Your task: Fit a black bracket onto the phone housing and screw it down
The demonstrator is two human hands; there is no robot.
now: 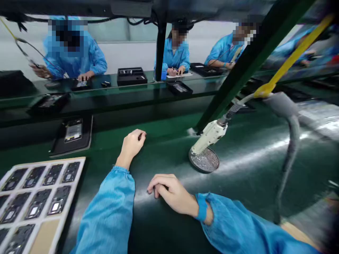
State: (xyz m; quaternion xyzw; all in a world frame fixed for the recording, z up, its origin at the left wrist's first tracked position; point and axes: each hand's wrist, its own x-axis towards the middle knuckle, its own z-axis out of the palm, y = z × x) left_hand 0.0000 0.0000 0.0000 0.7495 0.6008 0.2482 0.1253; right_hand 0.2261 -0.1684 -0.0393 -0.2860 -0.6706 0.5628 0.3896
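My left hand [131,145] is loosely curled above the green bench [144,215], fingers bent in and nothing visible in them. My right hand [173,193] is lower and further right, its fingers drooping and the thumb a little apart; no object shows in it. Beyond the right hand, a round dish [208,161] holds many tiny shiny pieces, probably screws. A white electric screwdriver [209,137] hangs at a slant, its lower end over the dish. Left of my left hand, a phone part with a silvery plate [73,130] lies on a black pad [58,143].
A white tray [82,165] of dark phone parts [36,203] stands at the near left. A slanted green post [238,77] and a grey hose [288,158] cross the right side. Across the bench, several people in blue smocks work beside black trays [131,80].
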